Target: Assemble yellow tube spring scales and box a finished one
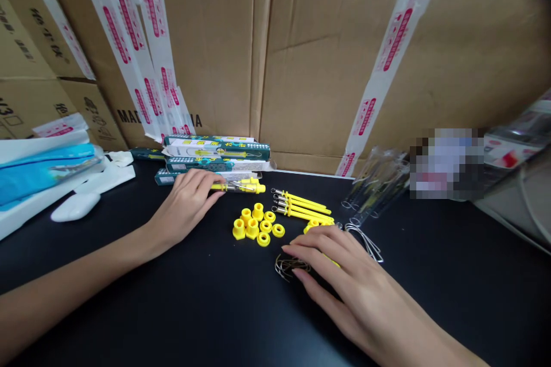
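My left hand (189,200) is closed on a slim yellow tool with a clear tube (230,187), beside other yellow pieces in front of stacked boxes. My right hand (344,275) is open, fingers spread over a tangle of thin curved wires (290,266); whether it touches them is hard to tell. Between the hands lie several yellow flanged sleeves (252,228) and yellow rings (278,230). Several yellow rods with metal ring ends (301,206) lie farther back. Bent metal wires (365,241) and more yellow parts (310,226) are partly behind my right hand.
Stacked green-and-white boxes (217,152) stand against a large cardboard carton (301,69) at the back. Clear plastic tubes (374,183) are at right. A white spoon-like piece (77,206) and a blue package (47,169) lie at left on the black table (193,309).
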{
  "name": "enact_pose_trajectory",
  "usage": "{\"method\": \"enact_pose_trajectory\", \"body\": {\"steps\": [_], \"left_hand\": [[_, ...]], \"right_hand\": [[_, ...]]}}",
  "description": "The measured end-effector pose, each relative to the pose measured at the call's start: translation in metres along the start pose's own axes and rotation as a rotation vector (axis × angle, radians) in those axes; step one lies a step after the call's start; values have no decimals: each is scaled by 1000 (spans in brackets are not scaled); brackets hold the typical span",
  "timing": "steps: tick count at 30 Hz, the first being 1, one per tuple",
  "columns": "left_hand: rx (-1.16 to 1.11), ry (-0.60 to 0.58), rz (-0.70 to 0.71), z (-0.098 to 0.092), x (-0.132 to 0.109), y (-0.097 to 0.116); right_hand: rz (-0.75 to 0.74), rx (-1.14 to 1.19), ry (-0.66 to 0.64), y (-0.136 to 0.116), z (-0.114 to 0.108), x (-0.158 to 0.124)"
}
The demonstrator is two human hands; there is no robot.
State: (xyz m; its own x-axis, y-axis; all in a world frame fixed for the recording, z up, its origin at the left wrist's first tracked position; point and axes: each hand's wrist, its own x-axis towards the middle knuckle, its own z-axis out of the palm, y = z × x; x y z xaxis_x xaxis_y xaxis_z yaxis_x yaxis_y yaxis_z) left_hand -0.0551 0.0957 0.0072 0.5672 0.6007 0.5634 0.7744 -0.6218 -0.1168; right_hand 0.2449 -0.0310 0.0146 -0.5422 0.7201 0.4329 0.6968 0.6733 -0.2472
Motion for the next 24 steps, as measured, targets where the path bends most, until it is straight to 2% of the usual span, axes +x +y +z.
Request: {"method": "enact_pose_trajectory", "body": {"steps": [4,9,13,17,19,24], "left_hand": [[33,108,21,-3,0,4],[21,246,133,-15,-12,7],[-31,253,294,-29,-25,28],[-1,205,447,-40,-26,53],[-3,236,472,-42,-21,59],[-30,121,429,-47,-16,63]], "right_hand": [[58,75,111,4,2,-1],[366,408,179,6,1,-1],[439,825,193,3,3,1],[586,1102,111,-3,6,3],[667,1153,80,-4,5,4],[723,1145,37,-4,4,4]]}}
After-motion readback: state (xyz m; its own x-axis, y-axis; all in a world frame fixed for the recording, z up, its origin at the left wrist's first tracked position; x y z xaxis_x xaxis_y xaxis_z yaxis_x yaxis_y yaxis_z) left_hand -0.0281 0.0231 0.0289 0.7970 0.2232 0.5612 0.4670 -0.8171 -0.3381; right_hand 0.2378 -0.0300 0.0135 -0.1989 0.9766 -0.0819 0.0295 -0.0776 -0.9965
